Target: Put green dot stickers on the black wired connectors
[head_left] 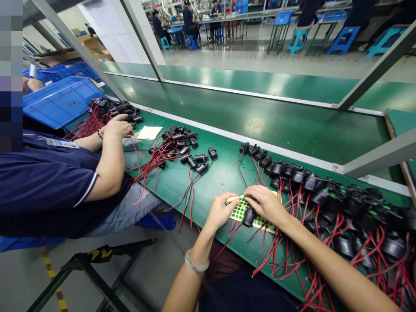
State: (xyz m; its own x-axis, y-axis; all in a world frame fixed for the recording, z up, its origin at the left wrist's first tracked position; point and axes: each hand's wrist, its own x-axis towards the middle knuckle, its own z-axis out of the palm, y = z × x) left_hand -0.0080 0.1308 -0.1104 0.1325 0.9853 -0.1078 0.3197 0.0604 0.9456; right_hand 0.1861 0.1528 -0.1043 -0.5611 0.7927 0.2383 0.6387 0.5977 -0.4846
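A pale yellow sheet of round green stickers (239,211) lies at the front of the green bench, one edge curled up. My left hand (221,211) is closed on that curled edge, thumb and fingers pinching it. Fingers of my right hand (264,204) are closed too, meeting the same edge from the other side; whether a single sticker is between them is too small to see. Below my right fingers, a black cylindrical part (249,217) with red and black wires rests on the sheet. Part of the sheet is hidden under my right hand and wrist.
Rows of black wired parts (312,182) fill the bench to my right, their red wires hanging over the front edge. Another pile of parts (178,141) lies to the left, near a co-worker's hand (118,126). A blue crate (61,102) and metal frame posts (367,71) stand around.
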